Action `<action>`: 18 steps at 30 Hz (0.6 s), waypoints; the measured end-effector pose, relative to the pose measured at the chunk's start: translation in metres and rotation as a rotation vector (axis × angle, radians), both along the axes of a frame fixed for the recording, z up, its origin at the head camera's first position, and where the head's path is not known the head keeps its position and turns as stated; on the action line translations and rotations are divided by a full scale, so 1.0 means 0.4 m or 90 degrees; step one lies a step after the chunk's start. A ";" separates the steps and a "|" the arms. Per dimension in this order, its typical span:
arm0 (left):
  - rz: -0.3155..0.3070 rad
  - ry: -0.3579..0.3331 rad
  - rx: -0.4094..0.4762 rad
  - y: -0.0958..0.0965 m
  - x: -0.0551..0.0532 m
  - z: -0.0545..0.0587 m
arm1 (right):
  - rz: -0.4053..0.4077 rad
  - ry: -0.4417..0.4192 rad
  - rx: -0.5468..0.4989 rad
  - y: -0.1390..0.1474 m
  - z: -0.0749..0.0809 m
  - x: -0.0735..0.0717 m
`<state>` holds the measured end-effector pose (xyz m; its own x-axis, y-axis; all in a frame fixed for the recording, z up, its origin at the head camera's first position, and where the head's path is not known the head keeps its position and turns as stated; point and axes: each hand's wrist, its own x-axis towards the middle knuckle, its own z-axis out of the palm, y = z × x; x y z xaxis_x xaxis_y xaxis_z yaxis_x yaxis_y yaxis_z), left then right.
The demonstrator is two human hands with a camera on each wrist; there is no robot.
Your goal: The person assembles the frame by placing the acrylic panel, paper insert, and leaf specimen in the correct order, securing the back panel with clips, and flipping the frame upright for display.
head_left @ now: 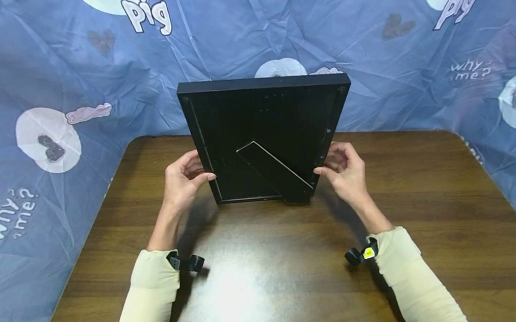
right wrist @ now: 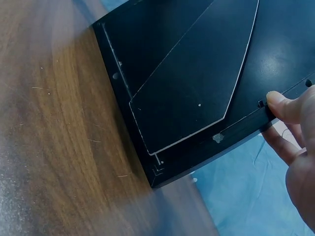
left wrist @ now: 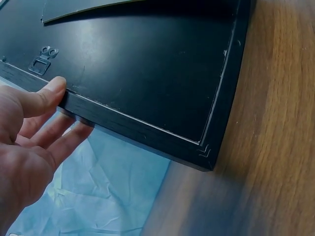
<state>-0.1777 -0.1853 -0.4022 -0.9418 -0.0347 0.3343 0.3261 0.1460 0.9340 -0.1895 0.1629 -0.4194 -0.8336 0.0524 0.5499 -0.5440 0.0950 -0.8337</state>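
A black picture frame (head_left: 277,118) stands upright with its back facing me near the far side of the table. On that back, an easel stand (head_left: 275,172) slants toward the lower right corner. My left hand (head_left: 185,180) grips the left side bar, thumb on the back and fingers around the outer edge. Opposite it, my right hand (head_left: 343,169) pinches the right side bar in the same way. A small metal hanger (left wrist: 43,60) shows near my left thumb in the left wrist view. The front of the picture frame is hidden.
Beneath is a brown wooden table (head_left: 429,217) with a bright glare spot near the front. A blue printed cloth (head_left: 210,37) hangs right behind the far table edge. Both wrists wear small black cameras on straps.
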 end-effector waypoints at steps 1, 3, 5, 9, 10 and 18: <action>-0.001 -0.004 -0.003 0.000 0.000 0.001 | 0.002 -0.002 -0.002 0.000 0.000 0.001; 0.000 -0.011 -0.010 0.000 0.001 0.002 | 0.006 -0.003 -0.006 -0.001 -0.001 0.003; 0.000 -0.016 -0.013 0.000 0.003 0.003 | 0.011 -0.004 -0.011 -0.002 -0.003 0.005; -0.006 -0.028 -0.025 -0.003 0.004 0.005 | 0.020 -0.001 -0.019 -0.001 -0.007 0.007; -0.009 -0.029 -0.033 -0.004 0.004 0.005 | 0.023 -0.001 -0.020 -0.001 -0.007 0.008; -0.021 -0.012 -0.113 -0.011 0.007 0.009 | 0.016 -0.017 0.008 0.007 -0.005 0.014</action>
<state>-0.1751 -0.1897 -0.3985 -0.9475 0.0544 0.3152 0.3166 0.2986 0.9003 -0.1837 0.1657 -0.4214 -0.8486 0.0244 0.5285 -0.5245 0.0922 -0.8464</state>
